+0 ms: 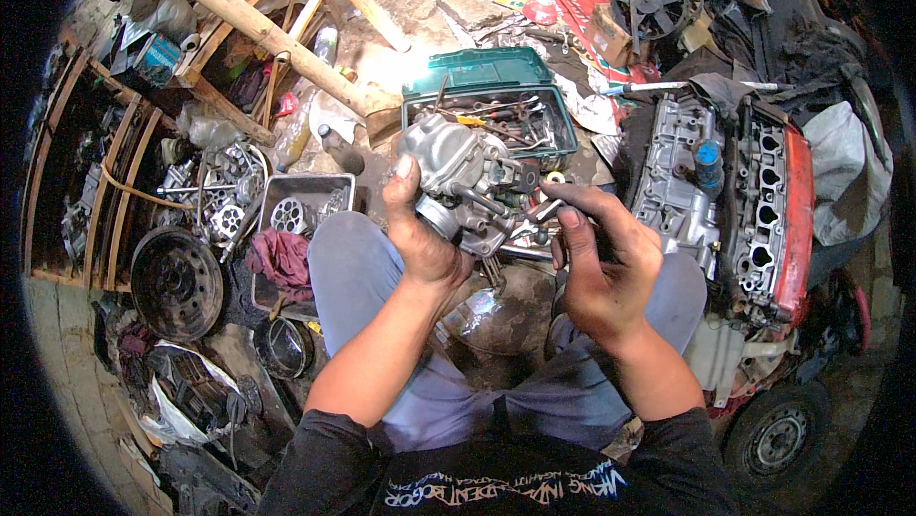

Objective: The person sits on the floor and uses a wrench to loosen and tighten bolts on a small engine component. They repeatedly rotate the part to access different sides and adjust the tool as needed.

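Note:
My left hand is wrapped round a grey metal carburetor, holding it up and tilted between my knees. Its thumb presses on the side of the casting, while the other fingers are hidden beneath. To the right of the carburetor, my right hand is closed, pinching a small bolt-like metal piece between thumb and forefinger. That piece is close against the carburetor's right side; whether it touches cannot be made out. Just beyond the carburetor, a green toolbox stands with its lid up and several hand tools inside.
On the left are a metal tray with a red cloth, and a dark wheel rim. A cylinder head and a grey engine part lie on the right. Wooden poles slant across the upper left.

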{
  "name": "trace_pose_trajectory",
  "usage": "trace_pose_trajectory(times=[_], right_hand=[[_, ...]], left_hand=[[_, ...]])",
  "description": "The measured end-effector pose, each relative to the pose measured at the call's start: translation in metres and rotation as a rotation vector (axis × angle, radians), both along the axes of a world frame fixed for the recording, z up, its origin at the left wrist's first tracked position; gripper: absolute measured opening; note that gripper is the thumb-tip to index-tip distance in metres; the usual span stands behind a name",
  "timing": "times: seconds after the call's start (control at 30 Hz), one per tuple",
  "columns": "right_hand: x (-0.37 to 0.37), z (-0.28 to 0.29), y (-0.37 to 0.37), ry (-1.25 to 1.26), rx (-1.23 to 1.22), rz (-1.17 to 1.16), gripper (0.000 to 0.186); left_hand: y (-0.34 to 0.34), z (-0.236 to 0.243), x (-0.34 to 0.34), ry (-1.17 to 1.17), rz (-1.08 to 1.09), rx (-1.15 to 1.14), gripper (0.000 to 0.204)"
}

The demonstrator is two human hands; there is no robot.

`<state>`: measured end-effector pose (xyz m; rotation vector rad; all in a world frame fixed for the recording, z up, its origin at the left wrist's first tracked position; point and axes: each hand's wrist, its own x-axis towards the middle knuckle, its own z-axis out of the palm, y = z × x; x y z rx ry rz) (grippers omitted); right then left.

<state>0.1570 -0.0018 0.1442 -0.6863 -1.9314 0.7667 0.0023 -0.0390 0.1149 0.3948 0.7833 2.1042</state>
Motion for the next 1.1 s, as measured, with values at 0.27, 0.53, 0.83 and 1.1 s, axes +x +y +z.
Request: trace_pose_trajectory(times=[0.27, 0.53, 0.83, 1.1], right_hand=[[-0.008, -0.006, -0.002, 0.138, -0.1, -0.079, 0.012], [-0.012, -0.008, -0.004, 0.244, -0.157, -0.049, 0.011], [-0.015, -0.001, -0.007, 0.257, -0.518, -0.006, 0.009], [-0.017, 0.002, -0.007, 0.41, -0.956, 0.022, 0.016]], left_hand=[[0.001, -0.005, -0.002, -0.02, 0.036, 0.017, 0.061], [0.0, -0.005, 0.001, 0.057, 0.043, 0.054, 0.058], [-0.003, -0.011, 0.001, 0.169, 0.095, 0.006, 0.06], [0.001, -0.033, 0.001, 0.365, 0.251, -0.004, 0.063]])
